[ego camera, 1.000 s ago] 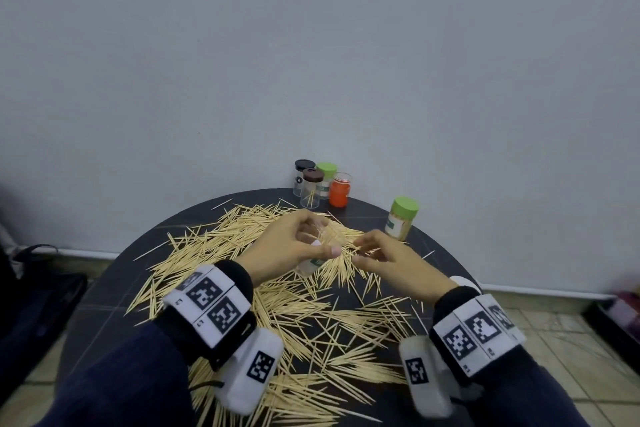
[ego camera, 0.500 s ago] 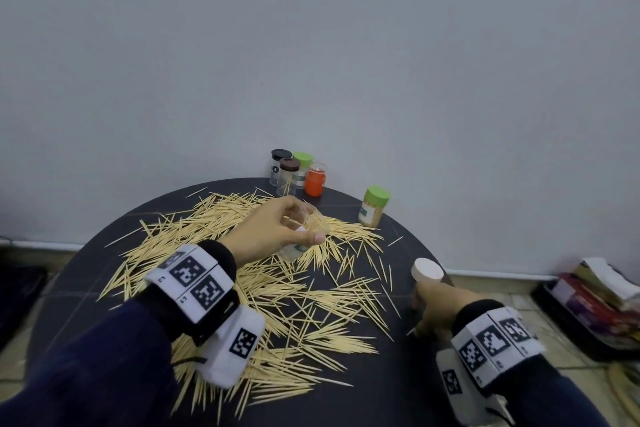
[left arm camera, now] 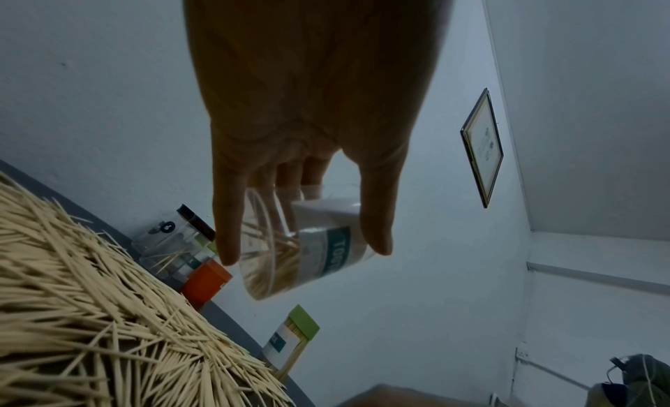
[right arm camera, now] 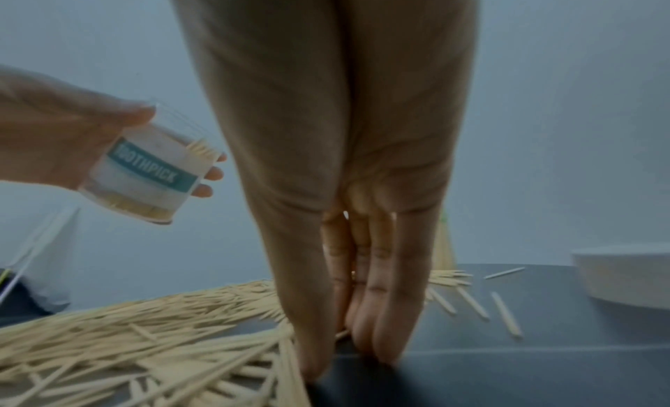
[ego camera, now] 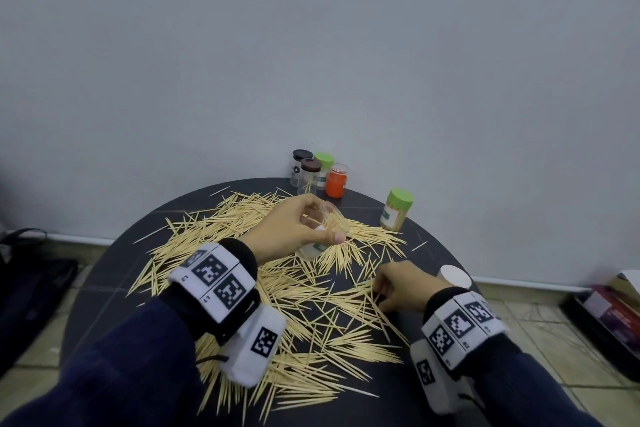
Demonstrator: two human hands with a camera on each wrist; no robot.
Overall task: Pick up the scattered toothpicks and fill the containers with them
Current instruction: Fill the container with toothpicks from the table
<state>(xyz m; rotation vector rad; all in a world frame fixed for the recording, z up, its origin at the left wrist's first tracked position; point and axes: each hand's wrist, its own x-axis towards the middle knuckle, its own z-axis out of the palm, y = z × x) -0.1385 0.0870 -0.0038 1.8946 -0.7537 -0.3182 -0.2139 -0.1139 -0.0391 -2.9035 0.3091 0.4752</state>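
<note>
Left hand (ego camera: pixel 294 229) gripping our tilted, partly filled container (ego camera: pixel 325 229) above mid-table, right hand (ego camera: pixel 398 284) pinching toothpicks (ego camera: pixel 311 322) from the near-right pile. We judge the job barely begun: most remain scattered; one far green-lidded jar (ego camera: pixel 396 210) looks full.

Containers: six in total. One clear labelled container (ego camera: pixel 322 232), lid off, is gripped in the left hand (ego camera: pixel 291 232). Four stand grouped beyond that hand: black-lidded (ego camera: pixel 300 166), brown-lidded (ego camera: pixel 310 175), green-lidded (ego camera: pixel 322 170), and orange (ego camera: pixel 336 182). One further green-lidded container (ego camera: pixel 396 208) stands apart, beyond the right hand (ego camera: pixel 401 286).

Loose lids: one, white (ego camera: pixel 454 276), just beside the right hand on its outer side.

Hands: two.

Toothpicks (ego camera: pixel 294 305): too many to count; they lie heaped beneath and around both hands.
</note>
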